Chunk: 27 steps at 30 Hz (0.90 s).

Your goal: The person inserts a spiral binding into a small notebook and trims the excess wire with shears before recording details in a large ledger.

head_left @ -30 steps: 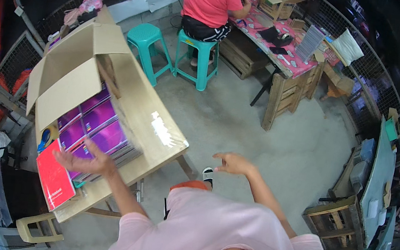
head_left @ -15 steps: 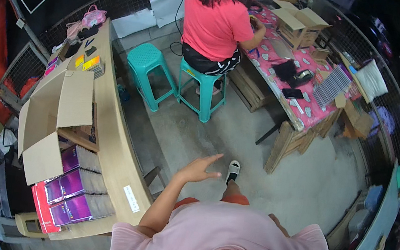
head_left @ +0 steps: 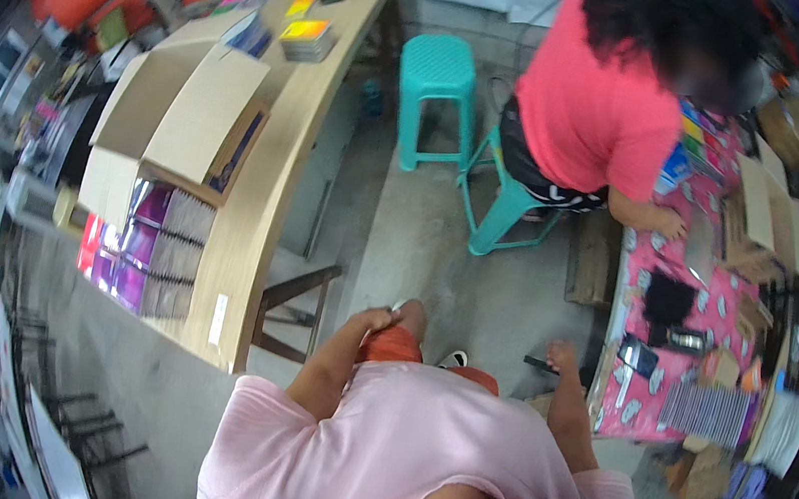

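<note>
My left hand (head_left: 376,320) is low by the leg of my orange shorts (head_left: 391,345), with its blurred fingers loosely extended and nothing seen in them. My right hand (head_left: 562,356) is out beside the near left edge of the pink-covered table (head_left: 612,411). A short dark bar (head_left: 540,364) shows right next to its fingers; whether the hand touches it or it lies behind, I cannot tell. Both hands are apart from the wooden table (head_left: 259,201) on the left, which bears an opened cardboard box (head_left: 197,117) and purple-covered packs in stacks (head_left: 146,246).
A co-worker in a pink shirt (head_left: 591,98) sits on a green stool at the pink-covered table. Another green stool (head_left: 438,83) stands between the tables. A phone (head_left: 638,356), a striped stack (head_left: 704,414) and an open carton (head_left: 763,212) lie on the right table.
My view has turned and moved forward, bringing the right table closer. My left hand has dropped from a spread-fingered pose to beside my shorts. My right hand has come into view.
</note>
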Tool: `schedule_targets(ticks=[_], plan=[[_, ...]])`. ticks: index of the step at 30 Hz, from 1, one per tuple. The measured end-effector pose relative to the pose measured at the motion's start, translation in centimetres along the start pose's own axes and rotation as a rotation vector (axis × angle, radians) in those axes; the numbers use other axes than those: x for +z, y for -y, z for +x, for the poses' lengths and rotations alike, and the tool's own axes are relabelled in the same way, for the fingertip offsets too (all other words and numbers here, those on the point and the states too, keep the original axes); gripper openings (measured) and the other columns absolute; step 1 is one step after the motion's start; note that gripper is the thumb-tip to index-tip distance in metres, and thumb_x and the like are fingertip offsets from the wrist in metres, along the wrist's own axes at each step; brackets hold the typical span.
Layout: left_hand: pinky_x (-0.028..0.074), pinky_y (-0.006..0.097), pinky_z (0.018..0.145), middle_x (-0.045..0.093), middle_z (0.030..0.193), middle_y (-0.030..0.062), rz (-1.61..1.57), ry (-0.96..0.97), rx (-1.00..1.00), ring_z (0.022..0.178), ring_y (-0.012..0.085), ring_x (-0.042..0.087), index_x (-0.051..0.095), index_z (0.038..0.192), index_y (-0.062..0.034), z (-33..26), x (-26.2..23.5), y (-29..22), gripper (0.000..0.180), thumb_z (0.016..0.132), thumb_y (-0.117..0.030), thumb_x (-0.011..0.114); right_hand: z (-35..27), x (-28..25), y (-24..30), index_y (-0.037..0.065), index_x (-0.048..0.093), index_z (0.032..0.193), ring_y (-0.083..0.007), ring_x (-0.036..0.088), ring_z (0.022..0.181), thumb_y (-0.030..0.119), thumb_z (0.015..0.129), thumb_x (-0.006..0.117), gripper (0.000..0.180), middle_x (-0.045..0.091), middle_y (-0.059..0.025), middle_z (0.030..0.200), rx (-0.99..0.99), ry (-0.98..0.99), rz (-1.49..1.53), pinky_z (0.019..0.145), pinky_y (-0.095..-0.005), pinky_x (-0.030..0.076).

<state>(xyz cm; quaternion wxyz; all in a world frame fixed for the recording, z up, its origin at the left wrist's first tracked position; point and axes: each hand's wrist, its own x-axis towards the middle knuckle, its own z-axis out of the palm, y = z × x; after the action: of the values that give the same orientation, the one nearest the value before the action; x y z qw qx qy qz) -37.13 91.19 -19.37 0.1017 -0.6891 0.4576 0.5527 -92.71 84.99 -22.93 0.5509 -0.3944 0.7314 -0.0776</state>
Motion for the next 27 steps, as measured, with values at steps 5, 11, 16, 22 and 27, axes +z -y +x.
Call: schedule_targets(ticks=[5,11,16,22,27], plan=[[0.052,0.043,0.081,0.069,0.103,0.0197,0.169,0.199,0.100,0.095,0.0315,0.065,0.060,0.124,-0.0035,4.4,-4.6,-2.3,0.064,0.094,-0.057,0.045,11.6,0.7,16.6,0.000,0.064,0.097,-0.0181,0.059,0.067,0.030,0.090,0.063,0.030,0.062,-0.0065,0.080,-0.410,0.046,-0.524,0.055,-0.0348,0.049],[0.050,0.042,0.087,0.068,0.107,0.0208,0.052,-0.124,0.307,0.105,0.0363,0.063,0.069,0.099,-0.0025,14.7,-11.3,0.4,0.063,0.093,-0.060,0.045,17.3,14.7,35.2,0.003,0.069,0.105,-0.0151,0.063,0.068,0.019,0.083,0.072,0.027,0.068,-0.0080,0.087,-0.201,0.235,-0.090,0.055,-0.0293,0.051],[0.044,0.043,0.099,0.063,0.118,0.0233,-0.313,-0.309,-0.076,0.114,0.0396,0.058,0.063,0.116,-0.0029,17.8,-26.6,-3.8,0.055,0.091,-0.052,0.055,24.4,17.9,44.9,0.006,0.071,0.089,-0.0139,0.060,0.058,0.018,0.081,0.071,0.014,0.067,-0.0064,0.079,-0.190,0.388,-0.374,0.047,-0.0283,0.047],[0.036,0.046,0.108,0.046,0.141,0.0194,-0.193,-0.664,1.072,0.129,0.0389,0.043,0.050,0.136,-0.0083,5.2,-48.2,-32.3,0.051,0.090,-0.027,0.061,39.1,13.8,59.8,0.005,0.067,0.085,-0.0190,0.057,0.052,0.017,0.086,0.062,0.013,0.063,-0.0072,0.070,-0.284,0.225,-0.189,0.046,-0.0347,0.045],[0.036,0.045,0.104,0.054,0.126,0.0169,-0.084,-0.185,1.940,0.121,0.0345,0.050,0.050,0.132,-0.0011,-9.1,-57.0,-44.1,0.060,0.090,-0.044,0.055,39.8,17.2,86.1,0.002,0.061,0.081,-0.0173,0.050,0.041,0.035,0.097,0.053,0.037,0.058,-0.0080,0.061,-0.133,0.088,0.006,0.037,-0.0320,0.040]])
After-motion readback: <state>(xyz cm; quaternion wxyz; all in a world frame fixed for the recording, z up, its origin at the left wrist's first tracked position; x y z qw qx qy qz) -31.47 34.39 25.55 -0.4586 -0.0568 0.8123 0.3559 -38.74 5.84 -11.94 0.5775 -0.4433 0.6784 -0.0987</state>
